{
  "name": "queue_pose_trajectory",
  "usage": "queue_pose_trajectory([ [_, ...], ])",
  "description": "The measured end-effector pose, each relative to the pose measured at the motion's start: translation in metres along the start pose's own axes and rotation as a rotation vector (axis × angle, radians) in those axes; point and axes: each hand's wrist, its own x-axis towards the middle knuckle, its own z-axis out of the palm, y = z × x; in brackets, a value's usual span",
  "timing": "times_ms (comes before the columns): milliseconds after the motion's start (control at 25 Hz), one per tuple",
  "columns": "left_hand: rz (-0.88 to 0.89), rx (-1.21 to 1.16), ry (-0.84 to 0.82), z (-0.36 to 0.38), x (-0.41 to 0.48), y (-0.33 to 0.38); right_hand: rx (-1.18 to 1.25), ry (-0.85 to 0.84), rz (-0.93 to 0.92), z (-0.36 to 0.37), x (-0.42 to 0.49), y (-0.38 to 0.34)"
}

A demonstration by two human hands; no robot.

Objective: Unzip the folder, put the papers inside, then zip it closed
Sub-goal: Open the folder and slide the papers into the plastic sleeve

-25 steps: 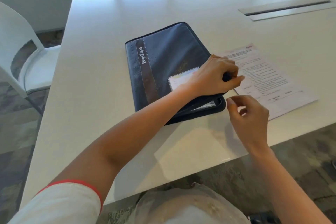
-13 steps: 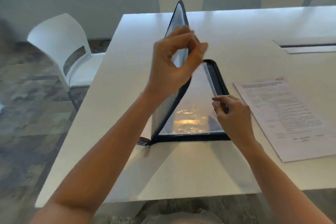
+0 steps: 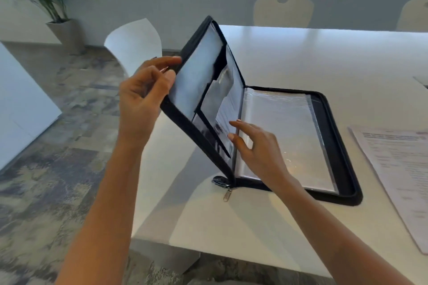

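Now that the folder [image 3: 289, 136] is unzipped, my left hand [image 3: 143, 99] pinches its cover up, right hand [image 3: 257, 148] spread w/ fingertips at the sleeves, papers [image 3: 398, 169] next.

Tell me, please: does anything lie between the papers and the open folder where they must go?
Nothing visible does. Bare table separates the papers from the folder; only the right hand rests over its clear sleeves.

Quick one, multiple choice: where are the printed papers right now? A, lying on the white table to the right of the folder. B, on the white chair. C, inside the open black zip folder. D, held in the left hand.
A: the printed papers lie flat on the white table, right of the open black zip folder, in neither hand.
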Motion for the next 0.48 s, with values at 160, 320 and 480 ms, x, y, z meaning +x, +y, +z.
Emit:
queue_pose_trajectory([
  [160, -0.36, 0.215, 0.04, -0.055, -0.011, -0.017, -0.045, -0.076, 0.04, 0.028, -0.002, -0.003],
  [320, -0.512, 0.323, 0.061, -0.078, -0.025, -0.041, -0.105, -0.131, 0.057, 0.044, -0.007, 0.001],
  [480, -0.629, 0.476, 0.002, -0.09, -0.039, -0.069, -0.179, -0.137, 0.049, 0.055, -0.013, 0.004],
])
